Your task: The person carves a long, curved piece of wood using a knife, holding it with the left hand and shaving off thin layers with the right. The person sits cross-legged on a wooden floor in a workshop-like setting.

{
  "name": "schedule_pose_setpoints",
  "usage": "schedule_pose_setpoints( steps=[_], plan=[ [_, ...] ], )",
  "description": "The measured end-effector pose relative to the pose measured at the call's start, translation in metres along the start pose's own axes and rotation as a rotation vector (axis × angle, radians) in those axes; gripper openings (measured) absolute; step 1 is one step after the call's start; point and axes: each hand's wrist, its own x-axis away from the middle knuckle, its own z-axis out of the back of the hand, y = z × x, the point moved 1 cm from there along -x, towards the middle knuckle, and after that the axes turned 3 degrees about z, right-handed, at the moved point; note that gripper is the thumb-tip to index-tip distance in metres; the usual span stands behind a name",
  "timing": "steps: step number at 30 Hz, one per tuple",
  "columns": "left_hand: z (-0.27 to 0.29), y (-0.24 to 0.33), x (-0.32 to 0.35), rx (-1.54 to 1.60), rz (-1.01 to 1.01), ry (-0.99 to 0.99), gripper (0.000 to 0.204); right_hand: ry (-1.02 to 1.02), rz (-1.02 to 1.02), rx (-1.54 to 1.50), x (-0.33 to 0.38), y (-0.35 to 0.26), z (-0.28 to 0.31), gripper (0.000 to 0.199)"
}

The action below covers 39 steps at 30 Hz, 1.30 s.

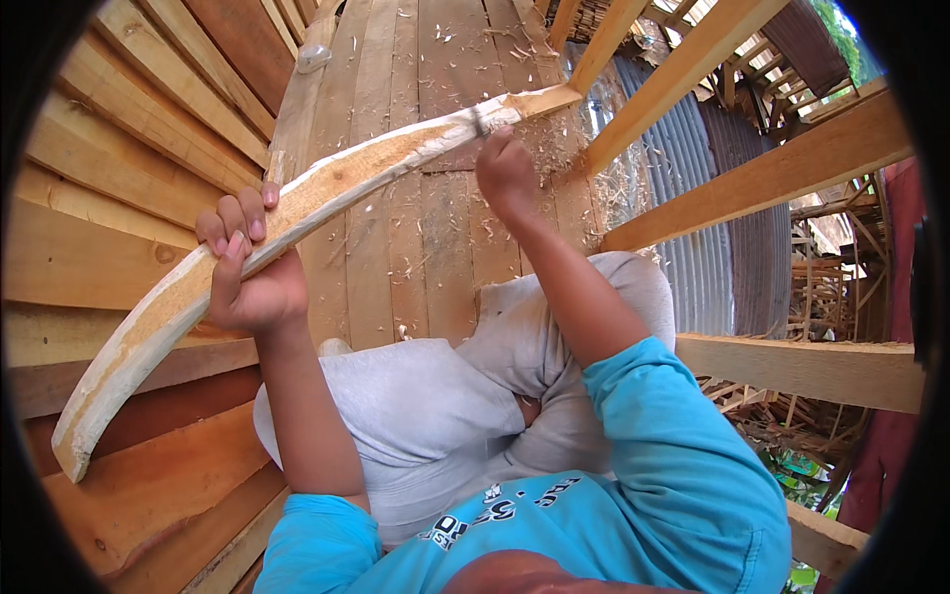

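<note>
A long, curved piece of pale wood (341,170) slants from the lower left up toward the far right, its face partly whitish and partly tan. My left hand (252,262) wraps round its middle, fingers over the top edge and thumb on the near face. Close to the far right end, my right hand (508,176) is closed in a fist on a knife (479,123). Only a thin, dark, motion-smeared blade shows, lying against the wood's whitish surface; the handle is hidden in my fist.
Wood shavings lie scattered over the plank floor (381,267). A small clear container (313,59) stands at the far left. Stacked boards (119,247) line the left side. Wooden rails (757,176) bound the right, with corrugated metal sheets (683,188) beyond. My grey-clad legs (416,396) are folded below.
</note>
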Motion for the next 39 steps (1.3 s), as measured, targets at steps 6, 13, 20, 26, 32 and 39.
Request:
schedule_pose_setpoints(
  steps=[6, 13, 20, 26, 32, 39],
  plan=[
    [0.007, 0.002, 0.0, -0.014, -0.011, -0.01, 0.025, -0.296, 0.315, 0.074, 0.036, -0.017, 0.006, 0.062],
    [0.007, 0.003, 0.0, -0.02, -0.013, 0.001, 0.025, -0.055, 0.427, -0.016, 0.038, -0.009, -0.016, 0.048],
    [0.007, 0.003, -0.002, -0.001, -0.022, -0.024, 0.024, -0.153, 0.369, -0.112, 0.044, -0.002, -0.038, 0.057],
    [-0.003, -0.004, -0.002, 0.027, 0.001, -0.026, 0.024, 0.302, -0.288, 0.068, -0.03, 0.062, -0.016, 0.063],
    [-0.005, -0.001, 0.004, 0.013, 0.002, 0.024, 0.026, 0.003, -0.168, -0.061, -0.015, 0.031, -0.014, 0.061],
    [0.003, 0.003, 0.001, 0.001, -0.009, 0.011, 0.026, -0.177, -0.005, -0.024, 0.007, 0.003, -0.015, 0.061]
  ],
)
